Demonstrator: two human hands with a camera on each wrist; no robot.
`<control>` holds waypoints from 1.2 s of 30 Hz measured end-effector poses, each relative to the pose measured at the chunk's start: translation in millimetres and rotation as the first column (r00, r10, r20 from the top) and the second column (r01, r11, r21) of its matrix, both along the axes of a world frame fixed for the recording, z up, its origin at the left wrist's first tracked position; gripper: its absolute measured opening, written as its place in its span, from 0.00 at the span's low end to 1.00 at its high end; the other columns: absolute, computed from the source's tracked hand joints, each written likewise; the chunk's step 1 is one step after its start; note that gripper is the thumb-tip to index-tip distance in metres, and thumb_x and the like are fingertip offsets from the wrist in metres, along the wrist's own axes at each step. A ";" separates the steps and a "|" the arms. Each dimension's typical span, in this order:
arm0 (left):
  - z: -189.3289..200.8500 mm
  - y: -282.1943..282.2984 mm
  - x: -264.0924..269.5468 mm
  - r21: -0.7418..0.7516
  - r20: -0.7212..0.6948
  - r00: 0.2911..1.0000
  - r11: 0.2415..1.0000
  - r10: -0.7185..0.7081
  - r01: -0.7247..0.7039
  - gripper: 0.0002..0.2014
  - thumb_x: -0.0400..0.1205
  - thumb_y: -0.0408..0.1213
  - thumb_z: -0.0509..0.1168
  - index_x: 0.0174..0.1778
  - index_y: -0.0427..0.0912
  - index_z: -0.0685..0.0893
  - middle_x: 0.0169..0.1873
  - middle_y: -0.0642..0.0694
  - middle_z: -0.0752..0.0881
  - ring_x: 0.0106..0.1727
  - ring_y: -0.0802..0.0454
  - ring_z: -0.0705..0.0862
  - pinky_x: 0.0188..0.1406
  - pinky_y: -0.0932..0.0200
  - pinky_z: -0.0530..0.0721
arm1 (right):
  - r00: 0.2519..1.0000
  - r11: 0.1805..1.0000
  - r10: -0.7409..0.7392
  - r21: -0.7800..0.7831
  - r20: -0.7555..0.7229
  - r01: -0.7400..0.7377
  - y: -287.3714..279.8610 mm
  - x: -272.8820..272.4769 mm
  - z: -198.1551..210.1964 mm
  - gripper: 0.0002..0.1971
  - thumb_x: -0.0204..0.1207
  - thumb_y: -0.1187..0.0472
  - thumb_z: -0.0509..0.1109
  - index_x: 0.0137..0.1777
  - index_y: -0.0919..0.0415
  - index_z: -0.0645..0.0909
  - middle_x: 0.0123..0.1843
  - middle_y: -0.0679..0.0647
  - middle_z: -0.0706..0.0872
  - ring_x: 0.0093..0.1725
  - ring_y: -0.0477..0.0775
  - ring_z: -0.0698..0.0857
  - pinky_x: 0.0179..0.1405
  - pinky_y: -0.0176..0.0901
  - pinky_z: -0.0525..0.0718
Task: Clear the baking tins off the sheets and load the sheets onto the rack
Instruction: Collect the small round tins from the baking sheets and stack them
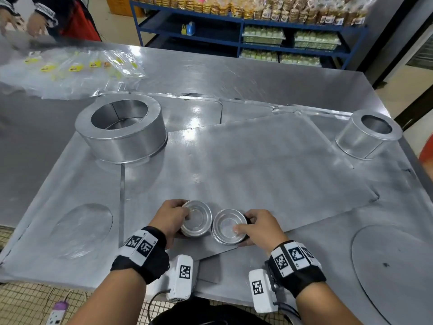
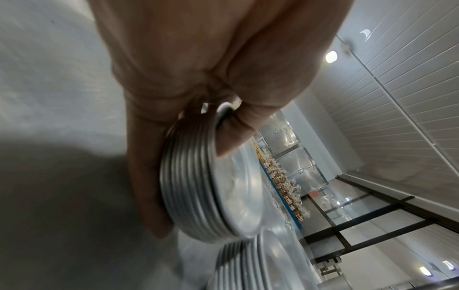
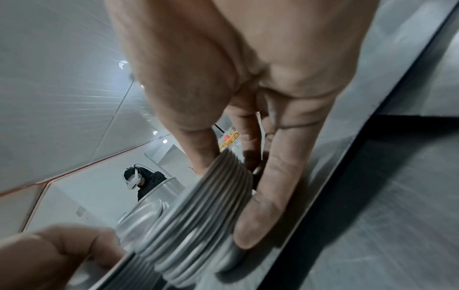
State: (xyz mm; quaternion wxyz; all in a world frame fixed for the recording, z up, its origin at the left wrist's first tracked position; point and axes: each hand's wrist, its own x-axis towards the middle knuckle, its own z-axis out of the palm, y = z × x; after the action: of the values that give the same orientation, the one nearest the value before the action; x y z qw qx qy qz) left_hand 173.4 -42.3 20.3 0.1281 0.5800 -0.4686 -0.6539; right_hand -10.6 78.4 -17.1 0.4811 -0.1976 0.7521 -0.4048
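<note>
Two stacks of small round baking tins stand side by side at the near edge of a grey baking sheet (image 1: 257, 165). My left hand (image 1: 173, 218) grips the left stack (image 1: 196, 219), thumb over the rim; the left wrist view shows the nested rims (image 2: 196, 188) between thumb and fingers. My right hand (image 1: 260, 227) holds the right stack (image 1: 228, 227), thumb on the top tin, fingers round its side (image 3: 198, 231). More sheets (image 1: 194, 113) lie overlapped behind. No rack is in view.
A large round tin (image 1: 121, 130) stands at the left on the steel table (image 1: 257, 73), a smaller tall tin (image 1: 367, 132) at the far right. Clear plastic bags (image 1: 77, 71) lie at the back left, where another person's hands (image 1: 35, 24) work. Blue shelves (image 1: 241, 34) stand behind.
</note>
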 end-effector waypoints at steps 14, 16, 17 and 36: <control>7.9 -55.2 -41.9 0.057 -0.074 0.995 0.996 -0.064 0.069 0.17 0.80 0.16 0.54 0.54 0.33 0.86 0.40 0.35 0.81 0.30 0.43 0.83 0.20 0.56 0.84 | 0.978 0.976 -0.202 -0.066 0.052 0.206 -38.7 -33.3 3.4 0.08 0.67 0.75 0.79 0.42 0.67 0.84 0.46 0.69 0.88 0.39 0.66 0.90 0.36 0.60 0.90; 6.8 -69.4 -51.6 0.061 -0.081 0.994 0.995 -0.073 0.078 0.18 0.79 0.17 0.55 0.56 0.33 0.86 0.42 0.34 0.81 0.31 0.41 0.82 0.20 0.55 0.84 | 0.970 0.968 -0.239 -0.071 0.052 0.243 -49.3 -40.6 2.6 0.08 0.67 0.76 0.78 0.42 0.67 0.84 0.45 0.68 0.87 0.38 0.66 0.89 0.35 0.56 0.90; 6.2 -77.2 -57.2 0.070 -0.089 0.994 0.995 -0.069 0.075 0.18 0.79 0.17 0.55 0.57 0.33 0.86 0.42 0.34 0.81 0.31 0.40 0.83 0.18 0.55 0.84 | 0.966 0.964 -0.253 -0.076 0.055 0.257 -55.2 -44.7 1.9 0.08 0.67 0.76 0.78 0.42 0.67 0.84 0.45 0.67 0.87 0.38 0.66 0.89 0.34 0.55 0.90; 8.6 -245.4 -252.9 -0.071 -0.170 0.979 0.992 -0.111 0.100 0.18 0.79 0.15 0.62 0.59 0.37 0.85 0.50 0.36 0.84 0.43 0.38 0.85 0.33 0.39 0.92 | 0.902 0.879 -0.432 -0.227 -0.005 0.419 -224.8 -227.0 16.0 0.09 0.66 0.78 0.77 0.41 0.68 0.82 0.40 0.67 0.85 0.32 0.64 0.88 0.35 0.57 0.90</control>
State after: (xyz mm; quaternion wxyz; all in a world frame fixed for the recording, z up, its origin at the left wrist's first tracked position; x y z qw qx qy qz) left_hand -79.5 -287.7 28.9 0.1513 0.4909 -0.5059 -0.6930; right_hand -237.7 -146.4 -1.0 0.3346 -0.0909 0.7404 -0.5758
